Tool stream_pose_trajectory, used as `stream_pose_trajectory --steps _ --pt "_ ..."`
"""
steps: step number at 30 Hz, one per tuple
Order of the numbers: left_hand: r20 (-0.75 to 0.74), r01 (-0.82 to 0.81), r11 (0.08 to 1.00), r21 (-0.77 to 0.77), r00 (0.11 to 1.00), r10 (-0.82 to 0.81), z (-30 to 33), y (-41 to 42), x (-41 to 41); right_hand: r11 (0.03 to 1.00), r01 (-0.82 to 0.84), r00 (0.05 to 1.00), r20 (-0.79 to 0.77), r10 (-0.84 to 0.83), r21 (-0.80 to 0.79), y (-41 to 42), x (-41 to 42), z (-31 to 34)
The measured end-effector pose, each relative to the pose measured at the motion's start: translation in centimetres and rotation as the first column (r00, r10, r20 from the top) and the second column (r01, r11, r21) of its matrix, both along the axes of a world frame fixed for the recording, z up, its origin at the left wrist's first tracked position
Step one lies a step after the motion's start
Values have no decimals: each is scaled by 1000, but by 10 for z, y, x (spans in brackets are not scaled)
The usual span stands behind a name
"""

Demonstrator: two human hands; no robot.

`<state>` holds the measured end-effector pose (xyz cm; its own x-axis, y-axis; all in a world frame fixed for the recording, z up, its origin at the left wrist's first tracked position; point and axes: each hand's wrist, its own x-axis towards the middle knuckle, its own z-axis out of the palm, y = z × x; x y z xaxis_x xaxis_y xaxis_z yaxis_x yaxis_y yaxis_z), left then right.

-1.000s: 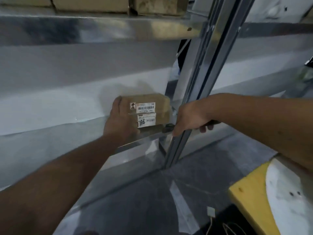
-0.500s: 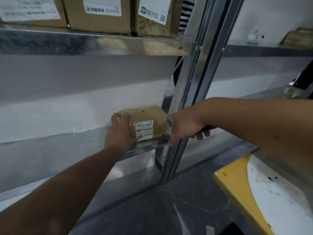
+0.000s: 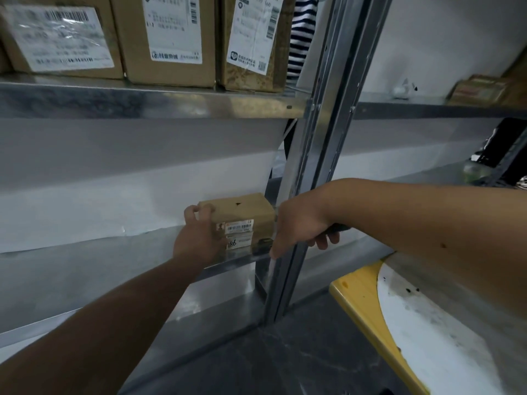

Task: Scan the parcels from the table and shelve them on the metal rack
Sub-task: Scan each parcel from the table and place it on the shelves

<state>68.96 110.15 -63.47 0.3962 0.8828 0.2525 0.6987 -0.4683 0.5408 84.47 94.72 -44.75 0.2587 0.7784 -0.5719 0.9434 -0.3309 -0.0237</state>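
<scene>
Forearms are seen nearest, both reaching toward the small parcel (image 3: 242, 220), which serves as the landmark here. The left hand (image 3: 196, 238) is laid against the parcel's left end, its fingers curled over the top corner so that the box is gripped. The right hand (image 3: 296, 226) is just right of the parcel, closed round a dark object (image 3: 338, 227), probably the scanner, though too little of it is shown to be sure. The parcel is stood on the lower shelf (image 3: 85, 266) of the metal rack, its front label turned outward, close against the upright post (image 3: 319, 166) to its right. Above the parcel, three larger cartons (image 3: 168, 38) are lined up on the upper shelf (image 3: 142, 101). To finish the placement well, the box should be pushed squarely back until its base is fully supported behind the shelf lip, the label kept facing forward, and the fingers released only once it is sitting flat.
</scene>
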Motion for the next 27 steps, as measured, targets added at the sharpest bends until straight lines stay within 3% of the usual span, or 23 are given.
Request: stream_pose_trajectory --steps 10,17,27 --pt "-148 20 994 107 989 -4 38 -16 -33 1000 7 999 -48 -6 16 -4 -12 33" --pt "-336 146 989 0 932 -138 173 -63 -67 997 -53 978 -197 62 48 -35 -55 102" --pt "-386 180 964 -194 890 -243 376 -165 -155 984 160 926 -356 -123 74 -133 -116 274"
